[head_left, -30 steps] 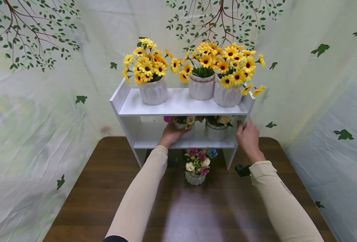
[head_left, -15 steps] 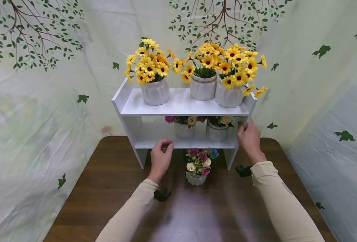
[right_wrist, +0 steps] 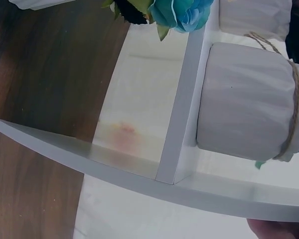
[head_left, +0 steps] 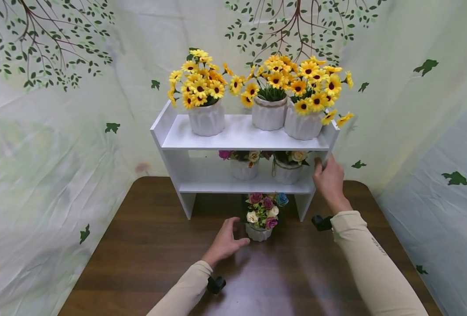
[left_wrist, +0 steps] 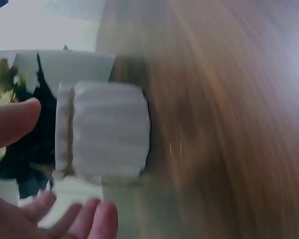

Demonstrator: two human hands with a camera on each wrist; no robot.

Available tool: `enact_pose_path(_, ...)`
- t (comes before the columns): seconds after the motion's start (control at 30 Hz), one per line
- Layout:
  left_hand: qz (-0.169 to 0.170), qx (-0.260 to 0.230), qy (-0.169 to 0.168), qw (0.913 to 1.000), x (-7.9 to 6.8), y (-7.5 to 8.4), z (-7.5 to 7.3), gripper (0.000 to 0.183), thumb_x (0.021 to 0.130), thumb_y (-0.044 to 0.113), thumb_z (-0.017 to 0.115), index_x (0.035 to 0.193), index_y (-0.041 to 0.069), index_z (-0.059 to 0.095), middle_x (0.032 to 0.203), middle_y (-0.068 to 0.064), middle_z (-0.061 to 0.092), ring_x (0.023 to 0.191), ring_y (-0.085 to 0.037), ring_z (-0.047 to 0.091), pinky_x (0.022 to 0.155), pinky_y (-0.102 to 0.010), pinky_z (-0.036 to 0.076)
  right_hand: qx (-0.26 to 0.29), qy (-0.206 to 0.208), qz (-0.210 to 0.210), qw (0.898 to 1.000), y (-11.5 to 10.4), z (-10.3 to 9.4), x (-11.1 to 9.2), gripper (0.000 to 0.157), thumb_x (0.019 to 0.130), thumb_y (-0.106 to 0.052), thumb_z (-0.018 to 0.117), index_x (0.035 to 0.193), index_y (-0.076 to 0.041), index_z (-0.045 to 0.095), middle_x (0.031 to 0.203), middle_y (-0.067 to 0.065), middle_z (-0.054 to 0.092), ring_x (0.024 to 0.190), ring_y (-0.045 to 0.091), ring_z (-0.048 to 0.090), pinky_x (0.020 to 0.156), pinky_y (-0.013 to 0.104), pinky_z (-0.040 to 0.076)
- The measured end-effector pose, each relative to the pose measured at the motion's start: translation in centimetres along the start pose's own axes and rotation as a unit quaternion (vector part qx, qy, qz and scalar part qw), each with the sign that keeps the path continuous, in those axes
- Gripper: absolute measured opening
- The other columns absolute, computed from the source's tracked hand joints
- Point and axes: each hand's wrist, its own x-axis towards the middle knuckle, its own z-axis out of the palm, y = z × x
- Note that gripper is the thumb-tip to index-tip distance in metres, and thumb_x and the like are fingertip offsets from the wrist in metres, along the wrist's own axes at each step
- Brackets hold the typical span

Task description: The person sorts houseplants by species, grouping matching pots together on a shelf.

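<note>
On the table, under the shelf's front, stands a white pot (head_left: 258,233) (left_wrist: 107,129) of artificial roses (head_left: 262,210) in purple, cream and blue. Beside its left side is my left hand (head_left: 226,240), thumb and fingers spread apart. The left wrist view shows the thumb (left_wrist: 15,122) near the flowers, with a gap between the fingertips (left_wrist: 104,219) and the pot. My right hand (head_left: 330,180) grips the right side panel of a white two-tier shelf (head_left: 233,142) (right_wrist: 124,184), thumb on the inner side. Only a bit of that hand (right_wrist: 276,230) shows in the right wrist view.
Several white pots of yellow daisies (head_left: 206,118) stand on the top tier. Two pots of roses (head_left: 244,170) (right_wrist: 249,97), one tied with twine, sit on the lower tier. Behind the brown wooden table (head_left: 146,245) hangs a leaf-printed cloth (head_left: 130,87).
My left hand has let go of the left rose pot on the lower tier, drawn back and come down beside the pot on the table. The right hand keeps its grip on the shelf.
</note>
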Motion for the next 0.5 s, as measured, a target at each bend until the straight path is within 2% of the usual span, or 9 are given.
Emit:
enact_pose_path(0.13, -0.013, -0.031, 0.014, 0.9994, 0.6, 0.3, 2.4, 0.099, 0.073, 0.026, 0.086, 0.148, -0.002, 0.029, 0.148, -0.027, 0.034, 0.138, -0.043, 0.039, 0.113, -0.057, 0.038, 0.001, 0.0, -0.003, 1.0, 0.2, -0.1, -0.1, 0.027, 0.1, -0.011, 0.049, 0.115, 0.01, 0.054, 0.102, 0.04, 0.065, 0.091, 0.058, 0.062, 0.075, 0.065, 0.047)
enact_pose_path(0.23, -0.021, -0.04, 0.029, 0.9986, 1.0, 0.3, 3.9, 0.111, 0.068, 0.028, 0.09, 0.151, -0.002, 0.023, 0.15, -0.027, 0.031, 0.14, -0.043, 0.036, 0.114, -0.057, 0.035, 0.001, 0.002, -0.004, 1.0, 0.2, -0.2, -0.2, 0.027, 0.1, -0.011, 0.049, 0.115, 0.011, 0.054, 0.101, 0.04, 0.065, 0.091, 0.058, 0.062, 0.075, 0.065, 0.047)
enact_pose_path(0.37, -0.041, -0.054, 0.072, 0.9951, 1.5, 0.4, 5.4, 0.116, 0.065, 0.031, 0.091, 0.152, -0.002, 0.021, 0.151, -0.026, 0.034, 0.139, -0.042, 0.039, 0.113, -0.056, 0.038, -0.002, -0.001, -0.002, 1.0, 0.1, -0.1, -0.1, 0.027, 0.1, -0.012, 0.05, 0.114, 0.01, 0.054, 0.102, 0.04, 0.065, 0.093, 0.058, 0.061, 0.078, 0.065, 0.047)
enact_pose_path(0.5, -0.05, -0.092, 0.129, 0.9862, 2.2, 0.2, 6.8, 0.112, 0.064, 0.027, 0.091, 0.15, -0.001, 0.025, 0.148, -0.024, 0.042, 0.137, -0.04, 0.045, 0.113, -0.053, 0.039, -0.001, 0.001, -0.003, 1.0, 0.0, 0.1, 0.0, 0.027, 0.099, -0.012, 0.05, 0.113, 0.01, 0.054, 0.103, 0.039, 0.065, 0.094, 0.059, 0.061, 0.079, 0.066, 0.046)
